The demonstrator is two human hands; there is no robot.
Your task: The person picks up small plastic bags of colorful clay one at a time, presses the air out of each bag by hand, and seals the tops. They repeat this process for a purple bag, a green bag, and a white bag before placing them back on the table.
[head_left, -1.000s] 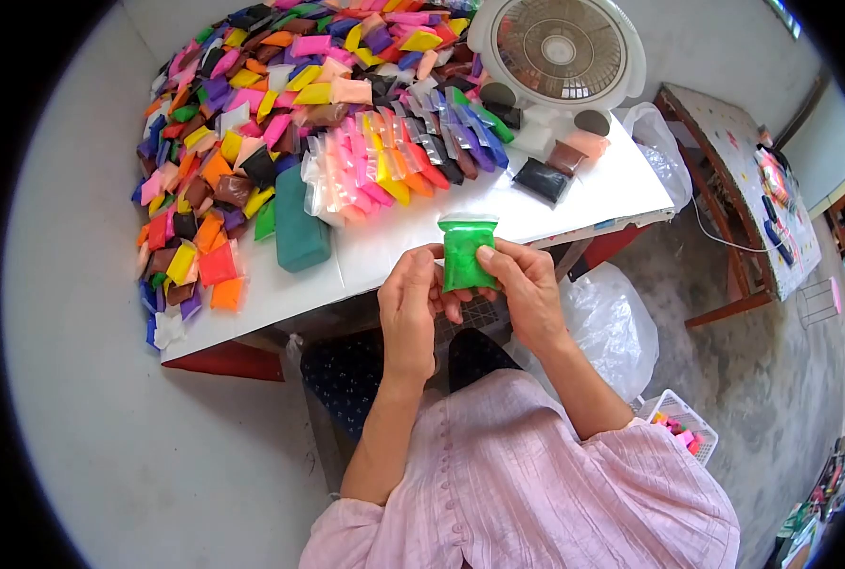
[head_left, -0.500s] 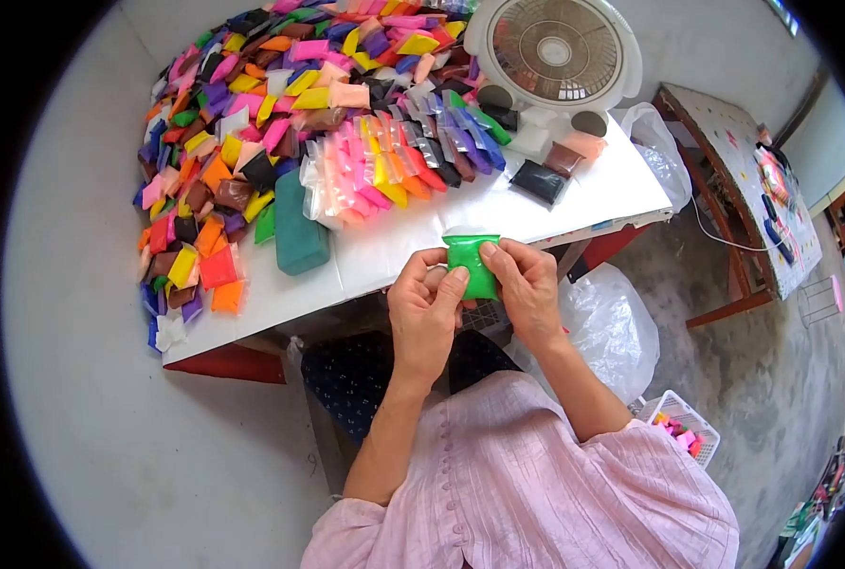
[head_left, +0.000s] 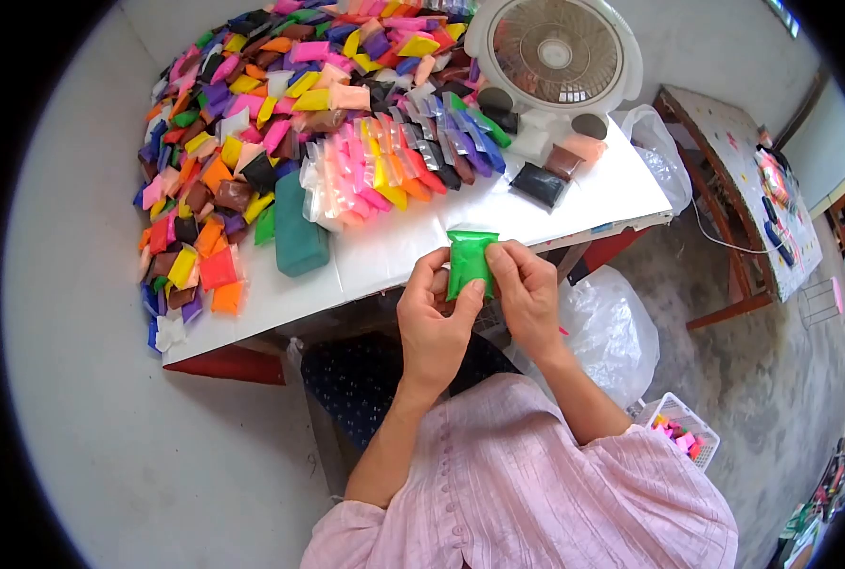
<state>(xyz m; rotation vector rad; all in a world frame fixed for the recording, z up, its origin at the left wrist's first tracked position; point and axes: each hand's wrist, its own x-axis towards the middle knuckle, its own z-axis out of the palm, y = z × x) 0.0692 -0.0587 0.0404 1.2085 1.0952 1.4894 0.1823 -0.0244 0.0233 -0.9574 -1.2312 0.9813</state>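
A small clear packet of bright green clay-like material (head_left: 471, 264) is held between my two hands, just off the table's front edge. My left hand (head_left: 434, 318) grips its left side and lower edge, the thumb across the bottom front. At its right side, my right hand (head_left: 528, 296) pinches the packet with thumb and fingers. Beyond it on the table, a row of overlapping filled packets (head_left: 384, 161) runs in pink, yellow, orange, red, black, purple, blue and green. Left of that row stands a dark green block (head_left: 301, 228).
A big heap of coloured packets (head_left: 242, 123) covers the white table's (head_left: 375, 251) left and back. A fan (head_left: 555, 52) stands at the back right, with several packets (head_left: 539, 183) before it. Below right are a plastic bag (head_left: 612, 332) and a white basket (head_left: 692, 417).
My left thumb has slid down and right to the packet's lower edge, uncovering more of its front. My right thumb has shifted to its side. Both hands still hold the packet.
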